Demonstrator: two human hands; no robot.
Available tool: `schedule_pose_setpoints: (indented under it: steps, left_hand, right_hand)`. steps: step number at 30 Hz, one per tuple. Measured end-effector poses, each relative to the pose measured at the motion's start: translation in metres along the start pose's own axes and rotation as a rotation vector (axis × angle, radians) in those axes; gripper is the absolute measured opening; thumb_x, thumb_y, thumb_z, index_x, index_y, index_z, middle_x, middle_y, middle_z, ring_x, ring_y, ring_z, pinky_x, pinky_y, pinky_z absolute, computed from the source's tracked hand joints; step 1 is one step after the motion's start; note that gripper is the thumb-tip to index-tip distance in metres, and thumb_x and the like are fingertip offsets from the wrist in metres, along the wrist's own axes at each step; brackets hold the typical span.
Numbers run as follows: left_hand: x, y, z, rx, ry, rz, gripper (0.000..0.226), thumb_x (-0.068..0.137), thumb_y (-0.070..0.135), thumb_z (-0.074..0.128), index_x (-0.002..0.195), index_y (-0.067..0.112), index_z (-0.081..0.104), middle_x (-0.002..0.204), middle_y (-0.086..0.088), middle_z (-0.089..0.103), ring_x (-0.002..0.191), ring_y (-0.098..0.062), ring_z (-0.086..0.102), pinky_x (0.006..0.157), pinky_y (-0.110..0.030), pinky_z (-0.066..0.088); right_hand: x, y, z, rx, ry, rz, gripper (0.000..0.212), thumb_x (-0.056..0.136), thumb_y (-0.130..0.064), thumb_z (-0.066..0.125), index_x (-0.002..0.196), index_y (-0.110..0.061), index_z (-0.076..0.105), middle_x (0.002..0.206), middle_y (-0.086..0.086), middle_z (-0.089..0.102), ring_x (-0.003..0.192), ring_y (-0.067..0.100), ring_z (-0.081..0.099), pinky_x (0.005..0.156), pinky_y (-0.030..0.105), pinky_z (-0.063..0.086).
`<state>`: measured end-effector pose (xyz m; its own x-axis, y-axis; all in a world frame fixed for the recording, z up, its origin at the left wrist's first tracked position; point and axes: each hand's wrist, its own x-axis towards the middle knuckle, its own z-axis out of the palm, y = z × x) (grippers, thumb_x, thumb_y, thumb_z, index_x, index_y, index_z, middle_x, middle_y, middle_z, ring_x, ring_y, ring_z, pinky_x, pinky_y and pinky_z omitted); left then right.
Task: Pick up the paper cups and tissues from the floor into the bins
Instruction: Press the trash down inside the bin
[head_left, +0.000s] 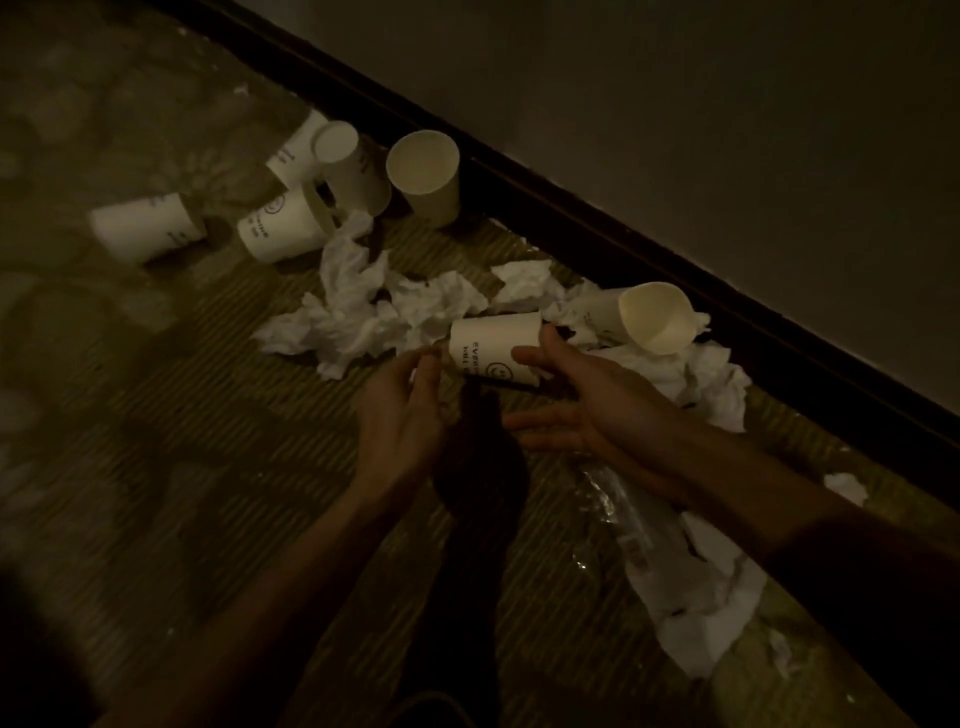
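Tissues (358, 322) crowd cup (493, 348); plastic wrapper (618, 514), seemingly, under right hand (597, 410).

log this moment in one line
left hand: at one end of lying cup, grip unclear | right hand: open, thumb at other end | tissues: on floor

Dim shot, but a dark baseboard (623, 228) is running diagonally across it, with a plain wall (727, 130) sitting right above. A ribbed mat (234, 415) is lying below the baseboard, and a crinkly clear plastic sleeve (623, 525) is resting on it, near the baseboard.
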<state>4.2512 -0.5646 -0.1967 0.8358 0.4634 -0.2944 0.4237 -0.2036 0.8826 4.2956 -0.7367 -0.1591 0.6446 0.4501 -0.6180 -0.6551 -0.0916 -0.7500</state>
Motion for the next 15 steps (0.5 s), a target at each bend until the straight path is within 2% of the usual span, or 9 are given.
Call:
schedule_pose_setpoints:
  steps: [2,3,5,7,10,12,15]
  left_hand:
    - [0.006,-0.003,-0.004,-0.038,-0.047,0.004,0.035,0.102,0.027,0.050,0.137,0.021,0.051,0.098,-0.006,0.072,0.078,-0.012,0.070,0.057,-0.024,0.050]
    - [0.008,-0.006,-0.005,-0.048,-0.067,0.009,0.041,0.102,0.025,0.052,0.143,0.022,0.045,0.104,-0.007,0.071,0.083,-0.015,0.071,0.060,-0.024,0.052]
    - [0.009,-0.007,-0.005,-0.076,-0.078,-0.010,0.047,0.102,0.024,0.051,0.148,0.025,0.038,0.122,-0.005,0.066,0.094,-0.013,0.069,0.063,-0.022,0.054]
    - [0.008,-0.004,-0.003,-0.141,-0.084,-0.087,0.046,0.102,0.033,0.048,0.147,0.027,0.041,0.139,-0.001,0.054,0.107,-0.009,0.061,0.067,-0.018,0.052]
    - [-0.001,0.001,-0.001,-0.259,-0.181,-0.160,0.057,0.089,0.057,0.050,0.138,0.028,0.050,0.130,0.006,0.058,0.105,-0.006,0.062,0.067,-0.018,0.052]
    - [-0.007,0.006,0.000,-0.286,-0.236,-0.149,0.064,0.078,0.062,0.054,0.132,0.028,0.054,0.118,0.011,0.064,0.097,-0.003,0.067,0.064,-0.018,0.054]
    - [-0.010,0.009,0.001,-0.297,-0.223,-0.126,0.035,0.086,0.047,0.061,0.116,0.029,0.062,0.098,0.010,0.072,0.083,0.002,0.069,0.054,-0.014,0.052]
  right_hand:
    - [0.007,-0.001,0.004,0.005,0.019,0.014,0.055,0.094,-0.056,0.045,0.136,-0.021,0.052,0.133,-0.003,0.049,0.091,0.018,0.073,0.073,0.033,0.061]
    - [0.010,-0.001,0.005,0.013,0.028,0.020,0.056,0.094,-0.055,0.045,0.135,-0.017,0.052,0.132,0.000,0.052,0.090,0.017,0.073,0.071,0.031,0.060]
    - [0.013,-0.003,0.004,0.060,0.041,0.017,0.050,0.095,-0.054,0.045,0.121,-0.014,0.061,0.117,0.005,0.064,0.089,0.016,0.073,0.066,0.027,0.058]
    - [0.013,-0.004,-0.002,0.119,0.071,0.014,0.046,0.095,-0.052,0.047,0.108,-0.013,0.067,0.096,0.002,0.074,0.086,0.018,0.073,0.066,0.027,0.057]
    - [0.009,0.000,-0.010,0.195,0.087,0.038,0.048,0.095,-0.050,0.050,0.100,-0.007,0.071,0.089,0.006,0.074,0.078,0.021,0.072,0.064,0.030,0.057]
    - [0.003,0.003,-0.012,0.210,0.068,0.073,0.049,0.095,-0.048,0.050,0.101,-0.004,0.071,0.092,0.011,0.071,0.074,0.020,0.070,0.060,0.030,0.056]
    - [-0.009,0.004,-0.014,0.158,0.012,0.093,0.044,0.096,-0.045,0.048,0.105,-0.007,0.070,0.094,0.012,0.072,0.075,0.020,0.068,0.059,0.026,0.054]
